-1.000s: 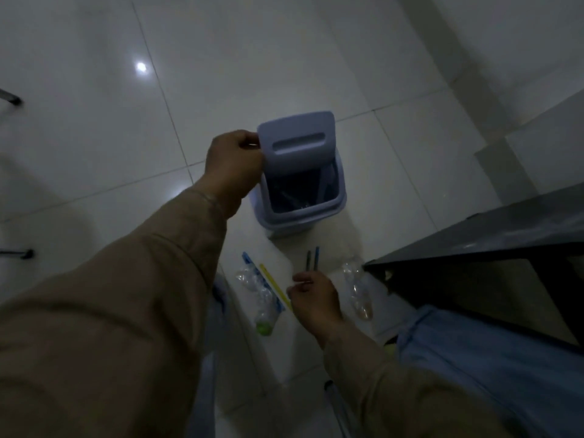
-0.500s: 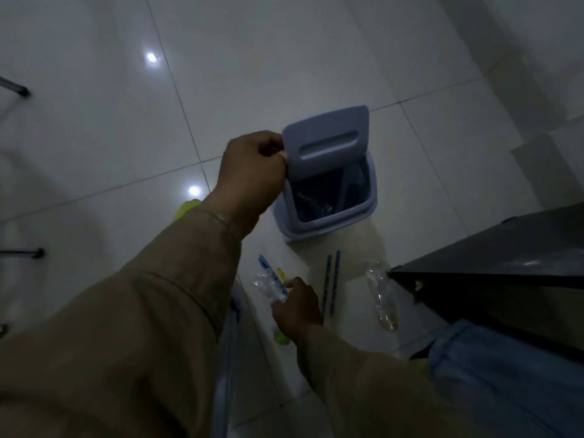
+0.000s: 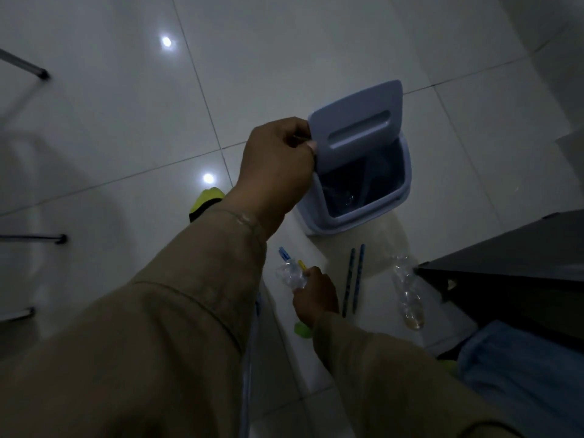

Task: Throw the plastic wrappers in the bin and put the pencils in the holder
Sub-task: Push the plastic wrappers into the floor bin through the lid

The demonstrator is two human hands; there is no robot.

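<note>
Wrapper (image 3: 290, 275): lower centre, on floor, pinched by right hand (image 3: 315, 298).
Bin (image 3: 363, 197): centre right; lid (image 3: 355, 126) held up by left hand (image 3: 278, 165), fingers closed on lid edge.
Pencils (image 3: 354, 279): beside, untouched.
Advice: lift crumpled plastic clear, drop into opening, lid kept raised.

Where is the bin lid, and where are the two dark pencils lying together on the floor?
Pale purple plastic bin lid (image 3: 357, 121), head view, on its flat raised panel.
Two dark blue pencils (image 3: 354, 279), head view, on the middle of the pair's shafts.

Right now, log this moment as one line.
left hand: holds bin lid up | right hand: on clear wrapper | two pencils: on floor | second wrapper: on floor
</note>
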